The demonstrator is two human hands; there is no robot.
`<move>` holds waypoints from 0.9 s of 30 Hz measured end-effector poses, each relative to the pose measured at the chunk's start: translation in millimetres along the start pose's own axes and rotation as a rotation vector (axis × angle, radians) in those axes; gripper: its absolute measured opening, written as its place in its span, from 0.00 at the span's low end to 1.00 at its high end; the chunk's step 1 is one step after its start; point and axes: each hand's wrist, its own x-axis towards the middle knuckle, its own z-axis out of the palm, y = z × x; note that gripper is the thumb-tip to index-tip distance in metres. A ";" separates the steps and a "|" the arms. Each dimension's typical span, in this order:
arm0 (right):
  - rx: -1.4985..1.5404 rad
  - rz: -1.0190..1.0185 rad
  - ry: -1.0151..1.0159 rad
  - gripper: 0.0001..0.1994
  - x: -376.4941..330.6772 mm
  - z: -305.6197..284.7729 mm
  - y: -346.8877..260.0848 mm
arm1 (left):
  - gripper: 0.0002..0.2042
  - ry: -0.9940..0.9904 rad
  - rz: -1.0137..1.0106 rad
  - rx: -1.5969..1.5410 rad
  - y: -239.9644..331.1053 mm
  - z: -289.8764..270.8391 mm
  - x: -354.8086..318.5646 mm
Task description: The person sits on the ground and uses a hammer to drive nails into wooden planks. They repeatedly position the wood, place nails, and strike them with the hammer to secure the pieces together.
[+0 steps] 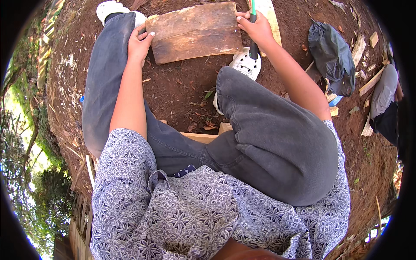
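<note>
A weathered brown wooden board [195, 32] spans the space between my hands, above the soil and near my feet. My left hand [139, 45] grips its left end, thumb on the upper face and fingers at the edge. My right hand [258, 30] is closed around a long-handled tool [253, 51] with a green shaft and black grip; the tool's head lies beyond the top of the picture. Thumb and fingertips of that same hand also touch the board's right edge. Behind the right hand lies a paler plank [269, 19].
White clogs [247, 64] are on my feet, one on each side of the board. To the right sit a dark plastic bag [331, 58] and several wood offcuts [359, 50]. Another person's grey-clad leg [385, 91] shows at the far right. A pale wooden piece [199, 138] lies beneath my legs.
</note>
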 end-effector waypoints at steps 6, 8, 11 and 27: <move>0.032 0.017 0.009 0.11 -2.5 0.6 -7.0 | 0.32 -0.017 0.012 -0.035 2.1 -2.0 -2.2; 0.031 0.012 0.004 0.11 -1.7 2.1 -5.5 | 0.33 -0.030 0.022 -0.067 -0.7 -1.3 -2.5; 0.042 0.031 0.030 0.11 -1.5 4.2 -8.6 | 0.34 -0.018 0.032 -0.070 -5.5 -3.6 -0.4; 0.017 0.066 0.031 0.11 -4.5 8.3 -18.1 | 0.30 -0.052 0.063 -0.193 -8.0 -3.5 -0.8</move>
